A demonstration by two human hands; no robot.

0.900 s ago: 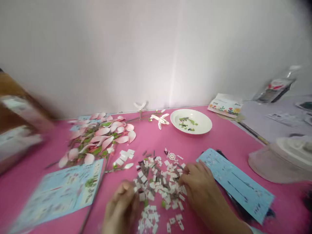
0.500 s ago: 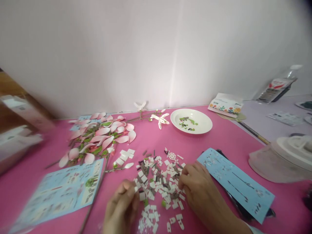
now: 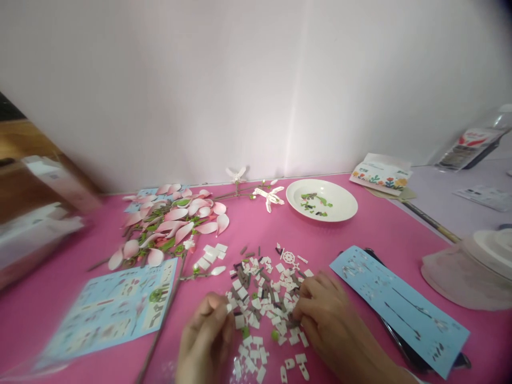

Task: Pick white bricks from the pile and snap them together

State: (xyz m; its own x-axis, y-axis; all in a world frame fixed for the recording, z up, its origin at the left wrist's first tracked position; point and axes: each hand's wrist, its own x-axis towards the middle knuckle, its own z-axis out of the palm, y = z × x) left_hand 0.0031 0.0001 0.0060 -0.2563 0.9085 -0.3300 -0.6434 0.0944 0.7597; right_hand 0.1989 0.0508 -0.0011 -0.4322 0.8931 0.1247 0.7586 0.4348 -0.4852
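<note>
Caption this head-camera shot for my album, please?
Left hand and right hand among small white plastic bricks on a pink tabletop.

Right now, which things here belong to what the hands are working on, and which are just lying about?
In use: left hand, right hand, loose white and grey bricks.
Lying about: pink petals, white plate, blue printed sheet, floral packet.

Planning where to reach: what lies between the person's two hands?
In the head view, a loose scatter of small white, grey and green plastic bricks lies between the left hand and the right hand.
</note>
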